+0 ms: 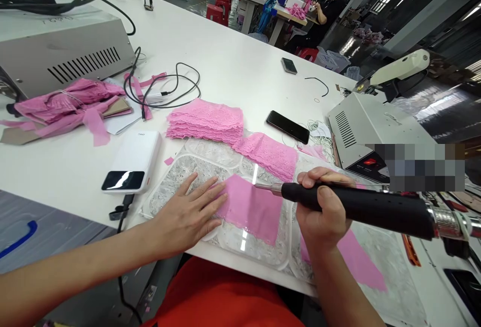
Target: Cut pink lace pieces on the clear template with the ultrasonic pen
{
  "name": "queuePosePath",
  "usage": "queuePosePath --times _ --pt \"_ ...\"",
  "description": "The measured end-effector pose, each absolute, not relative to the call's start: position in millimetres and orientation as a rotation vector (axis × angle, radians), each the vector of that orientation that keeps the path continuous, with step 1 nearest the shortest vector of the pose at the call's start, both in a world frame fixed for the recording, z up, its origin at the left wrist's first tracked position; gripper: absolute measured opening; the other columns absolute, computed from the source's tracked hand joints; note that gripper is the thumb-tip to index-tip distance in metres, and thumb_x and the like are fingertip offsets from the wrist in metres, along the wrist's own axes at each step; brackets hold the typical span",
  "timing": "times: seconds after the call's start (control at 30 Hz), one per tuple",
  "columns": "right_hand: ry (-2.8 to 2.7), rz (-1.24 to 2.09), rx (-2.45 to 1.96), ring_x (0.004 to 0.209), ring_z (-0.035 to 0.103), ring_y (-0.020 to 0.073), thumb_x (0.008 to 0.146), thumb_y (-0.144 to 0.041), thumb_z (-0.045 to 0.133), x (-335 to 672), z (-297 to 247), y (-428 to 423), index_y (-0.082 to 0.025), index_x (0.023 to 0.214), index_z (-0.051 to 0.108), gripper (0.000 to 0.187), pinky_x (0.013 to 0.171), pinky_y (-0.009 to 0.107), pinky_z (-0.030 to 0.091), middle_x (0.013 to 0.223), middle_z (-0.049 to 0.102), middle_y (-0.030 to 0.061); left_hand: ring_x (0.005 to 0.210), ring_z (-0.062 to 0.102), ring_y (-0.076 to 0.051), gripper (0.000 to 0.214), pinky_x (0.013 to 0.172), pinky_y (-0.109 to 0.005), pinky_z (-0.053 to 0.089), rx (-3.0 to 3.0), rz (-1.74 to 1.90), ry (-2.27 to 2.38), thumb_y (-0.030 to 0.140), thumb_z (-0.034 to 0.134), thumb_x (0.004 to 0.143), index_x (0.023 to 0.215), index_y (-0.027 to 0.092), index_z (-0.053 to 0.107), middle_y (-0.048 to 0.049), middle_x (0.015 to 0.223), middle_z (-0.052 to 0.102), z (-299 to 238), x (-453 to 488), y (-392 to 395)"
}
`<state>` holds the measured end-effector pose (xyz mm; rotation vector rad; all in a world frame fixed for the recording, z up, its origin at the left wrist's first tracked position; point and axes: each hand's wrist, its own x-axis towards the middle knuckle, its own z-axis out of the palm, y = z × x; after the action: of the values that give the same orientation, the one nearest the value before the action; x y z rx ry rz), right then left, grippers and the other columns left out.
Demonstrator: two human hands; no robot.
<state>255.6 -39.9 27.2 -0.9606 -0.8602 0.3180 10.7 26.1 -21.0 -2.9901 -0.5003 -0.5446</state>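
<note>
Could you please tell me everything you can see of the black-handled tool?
The black-handled tool has a long, thick dark grip, a slim metallic-looking tip at one end and a silvery collar at the other. The right hand wraps round its grip, holding it slightly slanted across the view, its tip over the pink fabric piece. Whether tip and fabric touch is unclear.

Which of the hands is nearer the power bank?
Left. The left hand lies flat, right of the power bank; the right hand is farther right, gripping the tool.
</note>
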Motion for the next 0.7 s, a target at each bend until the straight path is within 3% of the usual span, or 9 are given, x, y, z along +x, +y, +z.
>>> queuePosePath --times 0.4,0.7 --pt "-0.871 0.338 -0.955 0.065 0.054 0.0113 0.070 -0.018 0.061 250.1 23.2 -32.5 -0.021 0.080 0.060 0.010 0.067 0.033 0.048 0.079 0.059 -0.0015 0.139 0.041 -0.022 0.041 0.122 -0.044 0.011 -3.049 -0.561 -0.631 0.043 0.037 0.103 0.133 0.021 0.055 -0.0001 0.143 0.054 -21.7 3.2 18.6" --pt "-0.869 0.339 -0.970 0.064 0.054 0.0117 0.070 -0.017 0.060 250.1 22.7 -34.3 -0.020 0.077 0.058 0.008 0.068 0.034 0.049 0.077 0.060 -0.0012 0.136 0.045 -0.025 0.042 0.121 -0.048 0.014 -3.036 -0.571 -0.638 0.044 0.041 0.102 0.132 0.020 0.057 -0.0023 0.141 0.056 -24.3 -1.9 16.0"
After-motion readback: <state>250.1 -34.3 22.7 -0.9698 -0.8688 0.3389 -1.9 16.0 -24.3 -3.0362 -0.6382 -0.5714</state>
